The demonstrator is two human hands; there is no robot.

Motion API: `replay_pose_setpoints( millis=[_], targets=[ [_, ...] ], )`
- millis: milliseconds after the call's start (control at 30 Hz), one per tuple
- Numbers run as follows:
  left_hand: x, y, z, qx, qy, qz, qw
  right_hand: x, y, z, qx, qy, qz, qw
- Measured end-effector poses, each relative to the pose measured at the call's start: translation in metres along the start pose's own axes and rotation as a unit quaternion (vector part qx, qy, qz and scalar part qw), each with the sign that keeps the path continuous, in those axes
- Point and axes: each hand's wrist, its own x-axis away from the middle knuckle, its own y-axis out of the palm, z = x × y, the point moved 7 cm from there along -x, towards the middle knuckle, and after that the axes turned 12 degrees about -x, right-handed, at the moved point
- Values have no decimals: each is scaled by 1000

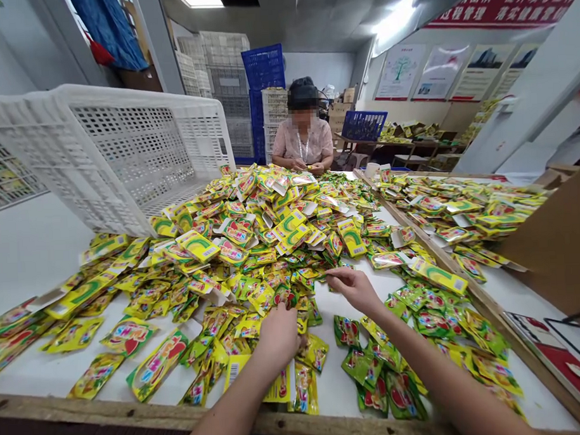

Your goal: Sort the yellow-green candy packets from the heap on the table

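My left hand point(281, 332) reaches into the near side of a large heap. Its fingers are curled at a small green packet point(284, 296) with a red print, and their tips are partly hidden. To the right, my right hand point(353, 287) hovers at the heap's edge with its fingers pressed together in a pinch. What it pinches, if anything, is too small to make out. Below it lies a group of loose green packets point(366, 367). Yellow flat cardboard boxes point(290, 230), some with open flaps, are piled in the heap beyond both hands.
A white plastic crate point(183, 142) lies tipped on its side at the left. A wooden strip point(414, 229) divides the table on the right, with more boxes beyond it. Across the table sits another person point(302, 138). A wooden edge point(183, 416) runs along the front.
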Motion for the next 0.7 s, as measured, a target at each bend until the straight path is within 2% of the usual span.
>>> replay_pose_setpoints(
  millis=[100,200,300,367,433,567,700],
  targets=[
    [0,-12,0,48,27,87,995,12,-4,-4,-65,16,20,998],
    [3,-27,-2,220,75,187,955,22,-4,-5,-108,61,44,991],
    [5,-28,-4,411,89,200,885,32,1,-9,-171,87,63,979],
    [4,-23,-1,475,78,193,855,40,13,-8,-223,111,51,967],
    [3,-18,2,491,63,203,845,48,30,-6,-281,144,25,949],
    [4,-14,4,456,28,260,851,62,52,-1,-359,167,10,918],
    [5,-10,5,443,0,298,846,65,60,-6,-349,147,-20,925]
  ],
)
